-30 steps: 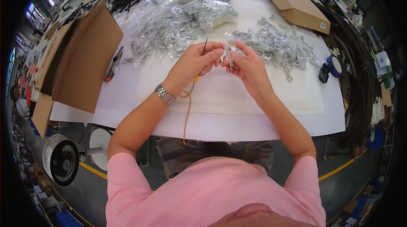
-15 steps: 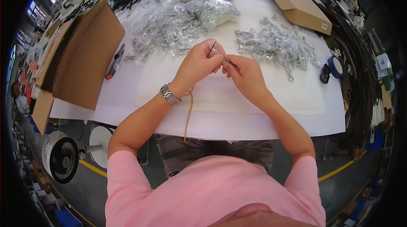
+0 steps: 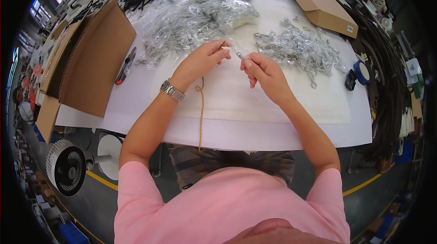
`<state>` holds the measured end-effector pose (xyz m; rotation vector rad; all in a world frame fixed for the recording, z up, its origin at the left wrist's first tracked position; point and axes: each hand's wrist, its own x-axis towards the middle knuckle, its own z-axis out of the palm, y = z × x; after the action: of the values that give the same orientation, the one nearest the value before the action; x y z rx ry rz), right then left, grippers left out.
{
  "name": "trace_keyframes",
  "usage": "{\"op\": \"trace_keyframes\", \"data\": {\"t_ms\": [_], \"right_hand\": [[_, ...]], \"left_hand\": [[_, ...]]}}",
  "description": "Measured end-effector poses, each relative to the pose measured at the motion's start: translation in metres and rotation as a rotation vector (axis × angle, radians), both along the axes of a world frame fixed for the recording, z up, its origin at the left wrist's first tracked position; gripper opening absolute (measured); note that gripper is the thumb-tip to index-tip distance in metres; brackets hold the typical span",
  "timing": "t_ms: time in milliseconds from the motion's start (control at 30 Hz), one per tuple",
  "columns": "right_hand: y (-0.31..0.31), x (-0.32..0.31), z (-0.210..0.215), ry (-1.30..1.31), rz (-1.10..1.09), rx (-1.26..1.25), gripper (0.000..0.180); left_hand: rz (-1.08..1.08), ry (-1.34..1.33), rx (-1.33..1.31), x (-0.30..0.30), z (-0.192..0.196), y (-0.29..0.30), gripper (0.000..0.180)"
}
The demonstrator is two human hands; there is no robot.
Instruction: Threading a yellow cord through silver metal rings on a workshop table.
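Observation:
My left hand, with a steel watch at the wrist, pinches a thin dark pointed tool whose kind I cannot make out. A tan cord with a small knot hangs below that hand, over the table's near edge; its upper end is hidden. To the right, my right hand is closed on a small silver metal fitting. Clear plastic film stretches from the fitting toward the left fingertips. Beyond lie loose silver metal fittings and a heap of bagged ones.
An upright cardboard box stands at the left, with a red-and-black utility knife beside it. Another carton lies far right. A blue tape roll is near the right edge; a fan stands lower left.
My hands have drawn apart, the left one moving left. The metal fitting and film now show between them, and the cord's knot has come into sight.

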<state>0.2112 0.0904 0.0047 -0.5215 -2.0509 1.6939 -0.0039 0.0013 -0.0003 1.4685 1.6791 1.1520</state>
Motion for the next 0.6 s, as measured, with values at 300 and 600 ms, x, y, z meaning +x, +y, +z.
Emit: {"op": "trace_keyframes", "data": {"t_ms": [300,600], "right_hand": [[0.0,-0.001,-0.011,-0.02,-0.093,-0.011,0.027],[-0.011,-0.004,-0.01,0.036,-0.08,-0.158,0.026]], "left_hand": [[-0.278,-0.049,-0.06,0.023,0.027,-0.017,0.043],[-0.008,0.039,0.182,0.037,-0.002,-0.011,0.036]]}}
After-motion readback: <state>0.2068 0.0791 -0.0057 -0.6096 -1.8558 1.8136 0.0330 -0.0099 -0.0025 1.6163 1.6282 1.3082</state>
